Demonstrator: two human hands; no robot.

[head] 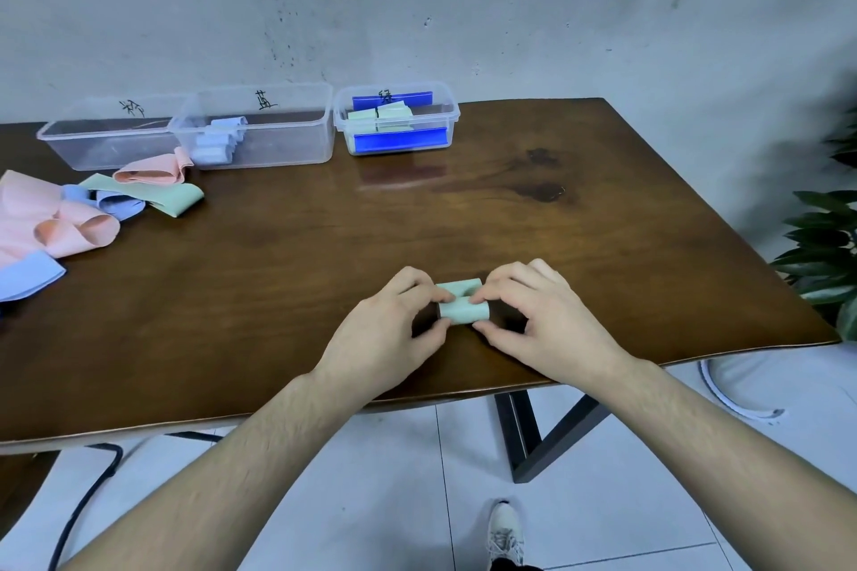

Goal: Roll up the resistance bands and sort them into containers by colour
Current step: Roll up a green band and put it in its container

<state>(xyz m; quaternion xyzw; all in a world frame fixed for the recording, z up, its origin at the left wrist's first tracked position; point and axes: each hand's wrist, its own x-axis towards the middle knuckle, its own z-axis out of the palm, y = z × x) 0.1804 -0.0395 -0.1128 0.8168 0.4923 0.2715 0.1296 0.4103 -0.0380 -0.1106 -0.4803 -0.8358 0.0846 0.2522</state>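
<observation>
Two hands work one small pale green rubber resistance band (463, 302), nearly rolled into a short fat cylinder, which lies on the dark brown wooden desk (287, 274) near its front edge. The left hand (394, 329) pinches the roll's left end between thumb and curled fingers (419, 281); the right hand (538, 315) does the same at the right end, its fingers clamped over the top seam.

To finish this step well, I judge the roll should be kept tight and square: both thumbs press evenly so the edges stay aligned and the loose tail does not spring open. The band looks thin and elastic, so it will likely unwind if either pinch loosens before it is set down.

Well beyond, at the back of the desk, stands the small clear plastic container with blue lining (396, 121), which already holds green rolls; this one probably belongs there. To its left stands the larger clear plastic container holding pale blue rolls (259, 130), and then another clear container (111, 134), whose contents I cannot make out. A loose heap of pink, blue and green unrolled bands (92, 209) waits at the left.
</observation>
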